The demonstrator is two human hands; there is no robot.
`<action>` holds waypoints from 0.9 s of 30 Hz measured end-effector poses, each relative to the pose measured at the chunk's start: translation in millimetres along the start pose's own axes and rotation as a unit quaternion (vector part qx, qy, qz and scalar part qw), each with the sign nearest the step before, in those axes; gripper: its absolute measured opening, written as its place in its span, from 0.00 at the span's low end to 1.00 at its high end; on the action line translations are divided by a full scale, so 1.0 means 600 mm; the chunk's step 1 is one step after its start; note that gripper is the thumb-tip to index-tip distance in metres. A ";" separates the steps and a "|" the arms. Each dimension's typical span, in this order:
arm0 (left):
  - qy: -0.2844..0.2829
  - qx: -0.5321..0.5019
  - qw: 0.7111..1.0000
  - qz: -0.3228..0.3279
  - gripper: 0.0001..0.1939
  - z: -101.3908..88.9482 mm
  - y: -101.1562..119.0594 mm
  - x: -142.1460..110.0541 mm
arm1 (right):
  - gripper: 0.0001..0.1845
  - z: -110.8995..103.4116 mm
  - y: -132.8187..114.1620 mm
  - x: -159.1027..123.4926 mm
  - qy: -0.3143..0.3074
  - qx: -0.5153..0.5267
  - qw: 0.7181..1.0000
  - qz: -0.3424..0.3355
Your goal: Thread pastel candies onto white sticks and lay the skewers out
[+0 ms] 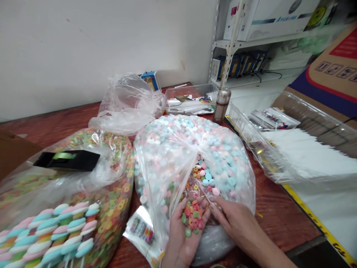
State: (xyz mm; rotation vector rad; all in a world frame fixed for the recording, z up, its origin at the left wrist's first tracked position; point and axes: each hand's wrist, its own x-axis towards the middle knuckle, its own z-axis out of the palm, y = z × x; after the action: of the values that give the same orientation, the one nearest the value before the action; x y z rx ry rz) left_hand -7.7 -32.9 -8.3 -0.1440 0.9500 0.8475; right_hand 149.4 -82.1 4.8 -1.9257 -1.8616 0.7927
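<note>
Cupping a small heap of ring candies point(193, 216) in the left hand point(181, 238), palm up and loosely spread, not clenched. Bearing that heap directly in the hollow of the palm and over the base of the fingers, so sitting nearest the left hand of the two. Holding the right hand point(238, 219) just beside it, to the right, thumb and fingertips drawn together close by the left fingertips and pointing back across at the heap. Hiding whatever may be pinched between those right fingertips, so leaving full or empty impossible to tell. Running the heap's longer axis lengthwise along the left palm, from the wrist side out toward the fingertips, and pointing away from the body with a slight lean to the right; showing no single direction among the round pieces themselves. Facing, just beyond the left fingertips, a slit in the large clear bag point(228, 149), stretching away from both hands toward the gathered plastic and exposing more rings among pastel tablets point(208, 176). Lying near the left hand, on its left, a small printed pouch point(141, 229); farther left, spreading out beneath marshmallow skewers point(67, 227), another bag of rings point(119, 201).
</note>
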 end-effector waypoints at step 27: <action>0.015 0.029 0.999 0.001 0.11 0.010 0.001 -0.001 | 0.11 -0.012 0.055 0.005 0.004 -0.174 0.980 0.096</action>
State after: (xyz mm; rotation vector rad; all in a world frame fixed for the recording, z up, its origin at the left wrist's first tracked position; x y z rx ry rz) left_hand -4.2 -30.2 -4.4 -0.1053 1.0015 0.8199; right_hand 180.1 -80.7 -9.7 -2.3459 -1.9336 0.5363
